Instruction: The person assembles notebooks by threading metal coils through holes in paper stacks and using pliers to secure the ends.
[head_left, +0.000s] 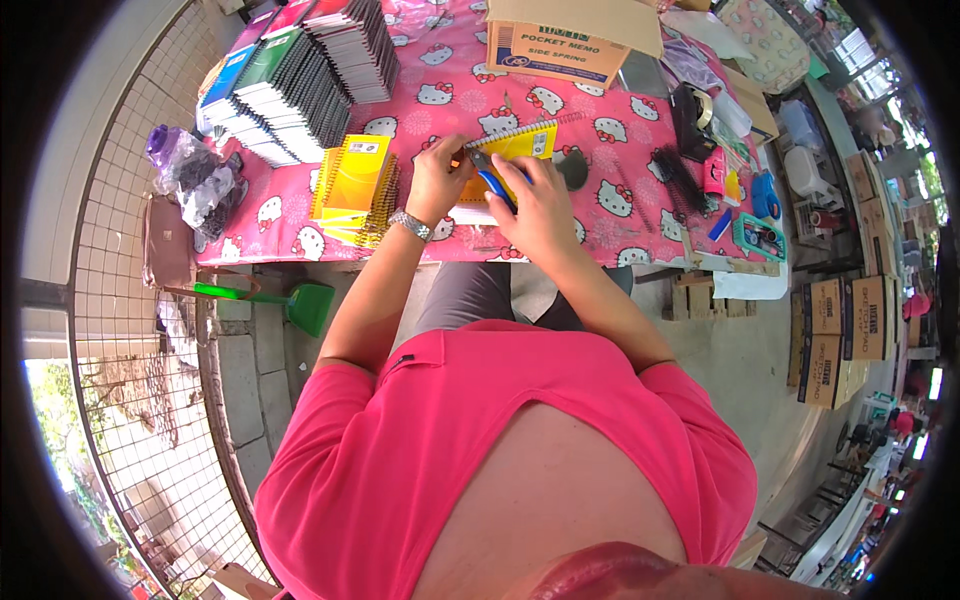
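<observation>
At upper centre of the frame, my left hand pinches the left end of the yellow notebook, its spiral running left-right, while my right hand, fingers closed on blue-handled pliers, is nearer the spiral.

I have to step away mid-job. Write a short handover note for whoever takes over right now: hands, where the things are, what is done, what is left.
Left hand: steadies the yellow spiral-bound notebook at its left edge, on the pink patterned tablecloth.
Right hand: grips blue-handled pliers, their tip at the notebook's wire spiral.
Nearby: a stack of yellow notebooks lies left of the hands; rows of dark-covered notebooks fill the far left; an open cardboard box stands behind.
Done: cannot tell which stacks are finished.
Left: probably the spiral end of the notebook in hand; anything beyond that is unclear.
</observation>
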